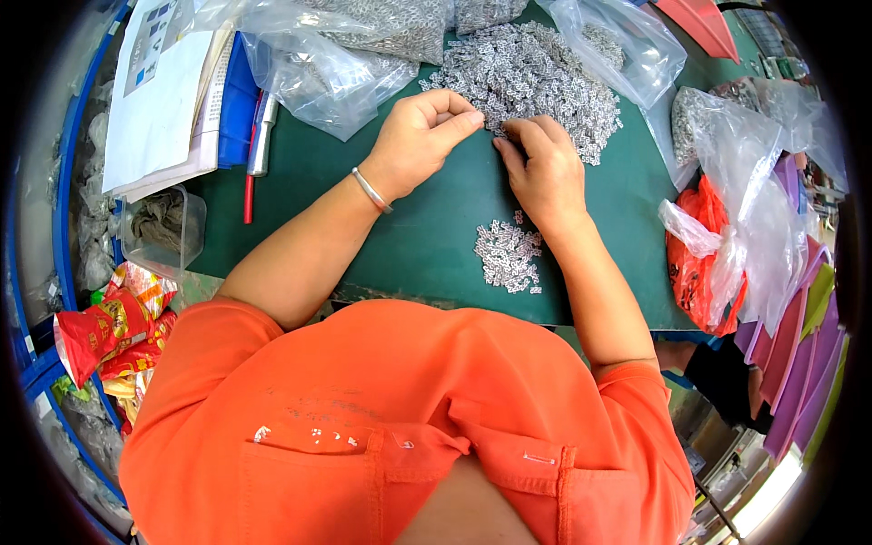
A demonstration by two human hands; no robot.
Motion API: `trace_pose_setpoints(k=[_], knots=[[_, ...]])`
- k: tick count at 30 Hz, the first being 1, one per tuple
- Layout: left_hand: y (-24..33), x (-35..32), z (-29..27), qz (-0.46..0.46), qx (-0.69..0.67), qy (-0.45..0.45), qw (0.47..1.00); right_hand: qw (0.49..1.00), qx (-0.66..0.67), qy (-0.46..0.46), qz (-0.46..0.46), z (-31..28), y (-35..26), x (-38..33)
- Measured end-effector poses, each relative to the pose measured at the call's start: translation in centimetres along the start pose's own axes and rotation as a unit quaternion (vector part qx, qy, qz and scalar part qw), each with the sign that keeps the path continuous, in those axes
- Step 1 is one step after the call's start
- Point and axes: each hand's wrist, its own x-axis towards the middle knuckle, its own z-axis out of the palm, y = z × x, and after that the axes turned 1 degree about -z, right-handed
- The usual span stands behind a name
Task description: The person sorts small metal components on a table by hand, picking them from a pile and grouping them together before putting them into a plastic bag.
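Both hands, left (420, 136) loosely curled, right (538, 163) pinched narrow, are kept at the large heap of small silvery metal pieces (536, 68), seemingly so single pieces can be picked off

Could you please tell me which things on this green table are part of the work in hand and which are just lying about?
In use:
left hand
right hand
big heap of small silver pieces
small heap of silver pieces

Lying about:
papers
red pen
clear tub
orange bag
snack wrappers
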Motion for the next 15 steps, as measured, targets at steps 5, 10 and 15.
trace_pose_setpoints(k=[5,10,15], knots=[[0.3,0.0,0.0,-0.008,0.010,-0.008,1.000,0.998,-0.031,-0.008,-0.058,-0.8,0.4,-0.7],[-0.2,0.1,-0.1,0.010,0.005,-0.013,1.000,0.986,0.126,-0.034,0.099,-2.8,0.7,-1.8],[-0.1,0.0,-0.1,0.012,0.013,-0.014,1.000,0.953,0.223,-0.107,0.174,-4.5,0.9,-2.9]])
